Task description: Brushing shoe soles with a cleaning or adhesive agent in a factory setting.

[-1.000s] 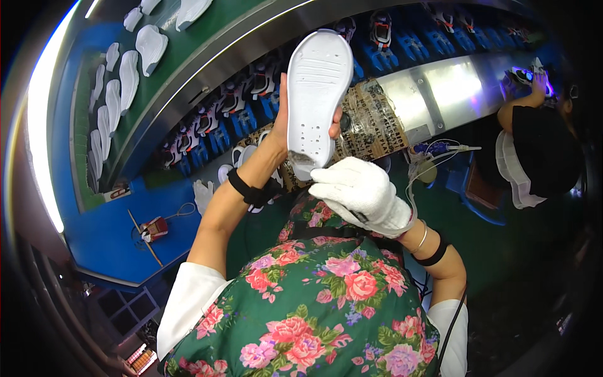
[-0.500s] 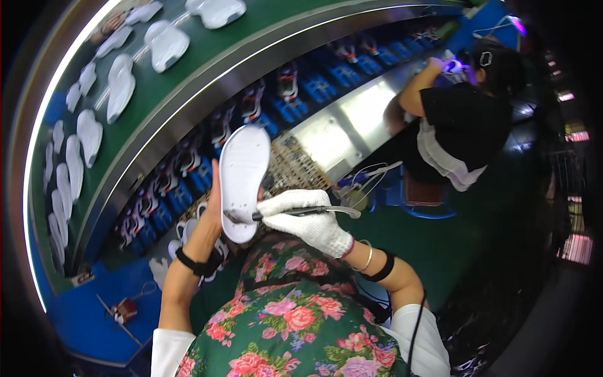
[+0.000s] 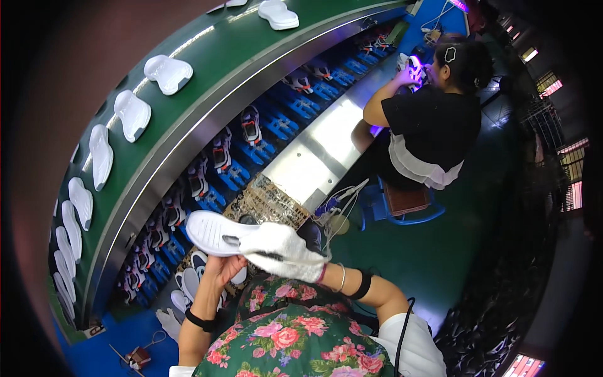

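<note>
You hold a white shoe sole (image 3: 213,234) just below the green belt (image 3: 207,69).
Your left hand (image 3: 221,269) grips it underneath; your gloved right hand (image 3: 279,250) closes over its end.

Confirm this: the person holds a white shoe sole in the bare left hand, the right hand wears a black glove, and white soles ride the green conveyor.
One detail is wrong. In the head view the glove on the right hand is white, not black. The bare left hand does hold the white shoe sole, and white soles ride the green conveyor.
</note>
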Available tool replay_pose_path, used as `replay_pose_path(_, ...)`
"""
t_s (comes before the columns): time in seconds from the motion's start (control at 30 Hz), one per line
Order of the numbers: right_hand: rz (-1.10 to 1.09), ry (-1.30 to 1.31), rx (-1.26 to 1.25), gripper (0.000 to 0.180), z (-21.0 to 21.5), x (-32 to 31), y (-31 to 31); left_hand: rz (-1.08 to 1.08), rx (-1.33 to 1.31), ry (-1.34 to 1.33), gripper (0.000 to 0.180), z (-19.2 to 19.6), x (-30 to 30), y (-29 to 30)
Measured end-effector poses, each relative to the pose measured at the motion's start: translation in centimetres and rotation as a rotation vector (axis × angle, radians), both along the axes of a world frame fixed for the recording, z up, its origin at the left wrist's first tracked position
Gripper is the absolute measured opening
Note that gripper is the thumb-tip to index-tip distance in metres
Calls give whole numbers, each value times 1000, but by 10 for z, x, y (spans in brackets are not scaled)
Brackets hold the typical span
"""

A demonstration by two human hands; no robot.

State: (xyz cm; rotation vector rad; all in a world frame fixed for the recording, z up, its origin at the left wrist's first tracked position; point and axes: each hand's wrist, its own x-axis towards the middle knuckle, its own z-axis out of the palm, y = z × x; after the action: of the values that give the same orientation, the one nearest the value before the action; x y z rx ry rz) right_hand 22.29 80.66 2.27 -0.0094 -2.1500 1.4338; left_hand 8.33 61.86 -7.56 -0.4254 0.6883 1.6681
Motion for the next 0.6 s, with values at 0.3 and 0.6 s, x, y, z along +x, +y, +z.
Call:
replay_pose_path(0.3,-85,121,8,24,9,5,-6,110,421,218,84,26,10,10)
replay_pose_path(0.6,-142,206,218,25,28,-1,18,194,314,-68,77,26,27,20)
